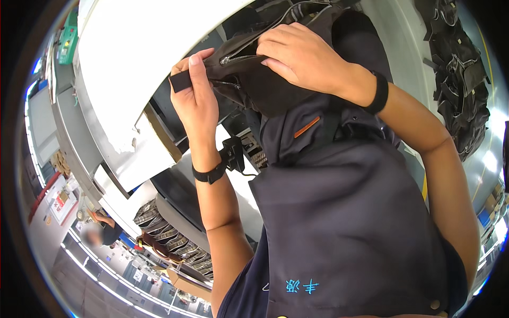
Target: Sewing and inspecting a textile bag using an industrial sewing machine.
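Note:
A black fabric bag (281, 90) lies in front of me at the edge of a white work table. Its zipper (238, 57) is partly parted near the left end, and its metal teeth show. My left hand (197, 98) pinches the bag's left end, thumb on top, with a short black strap (181, 81) lying across the fingers. Closed on the fabric edge beside the zipper is my right hand (302, 58), its fingertips partly tucked into the opening. Whether those fingers also hold a zipper pull is hidden.
The white table (138, 37) spreads out to the left and far side. Several black bags (461, 79) are piled along the right. A row of dark striped pieces (169, 238) stands at lower left, and another person (108, 230) is farther off. My dark apron (344, 212) hangs below the bag.

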Demonstrator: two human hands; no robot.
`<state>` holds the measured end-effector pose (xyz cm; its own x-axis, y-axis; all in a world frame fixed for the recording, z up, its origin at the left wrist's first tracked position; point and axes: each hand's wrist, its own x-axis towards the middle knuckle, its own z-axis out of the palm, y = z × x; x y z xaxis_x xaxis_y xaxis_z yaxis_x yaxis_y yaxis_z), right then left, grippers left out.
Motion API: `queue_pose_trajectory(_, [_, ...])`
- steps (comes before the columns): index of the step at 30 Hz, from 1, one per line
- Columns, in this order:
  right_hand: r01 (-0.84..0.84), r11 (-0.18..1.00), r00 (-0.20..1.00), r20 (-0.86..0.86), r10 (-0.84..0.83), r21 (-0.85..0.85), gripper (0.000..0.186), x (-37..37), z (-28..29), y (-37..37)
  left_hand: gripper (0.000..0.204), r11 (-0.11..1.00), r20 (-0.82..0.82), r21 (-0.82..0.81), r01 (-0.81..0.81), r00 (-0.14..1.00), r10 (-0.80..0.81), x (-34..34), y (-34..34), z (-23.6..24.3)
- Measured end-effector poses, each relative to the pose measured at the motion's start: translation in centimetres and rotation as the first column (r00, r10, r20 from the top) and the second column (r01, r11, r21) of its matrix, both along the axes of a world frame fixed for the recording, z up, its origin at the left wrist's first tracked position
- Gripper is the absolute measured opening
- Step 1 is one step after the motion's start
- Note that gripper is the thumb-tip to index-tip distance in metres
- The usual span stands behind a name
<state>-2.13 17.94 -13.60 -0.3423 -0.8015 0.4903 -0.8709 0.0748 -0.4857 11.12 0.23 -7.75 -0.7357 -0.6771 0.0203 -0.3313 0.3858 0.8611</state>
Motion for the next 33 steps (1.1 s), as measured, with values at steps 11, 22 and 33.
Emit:
queue_pose_trajectory(11, [-0.198, 0.964, 0.731, 0.682, 0.026, 0.176, 0.029, 1.6, 2.4, 0.4, 0.036, 0.995, 0.046, 0.088, 0.046, 0.998, -0.050, 2.5, 1.7, 0.4])
queue_pose_trajectory(22, [-0.073, 0.992, 0.329, 0.936, 0.123, -0.105, 0.032, 2.0, 0.8, -1.4, 0.028, 0.988, -0.118, 0.153, 0.015, 0.993, 0.004, 0.9, 2.4, 0.3])
queue_pose_trajectory(33, [-0.051, 0.972, -0.184, 0.959, 0.216, -0.229, 0.026, 1.5, 2.1, -1.7, 0.040, 0.921, -0.109, 0.388, 0.043, 0.994, 0.000, -0.3, 3.0, 0.8])
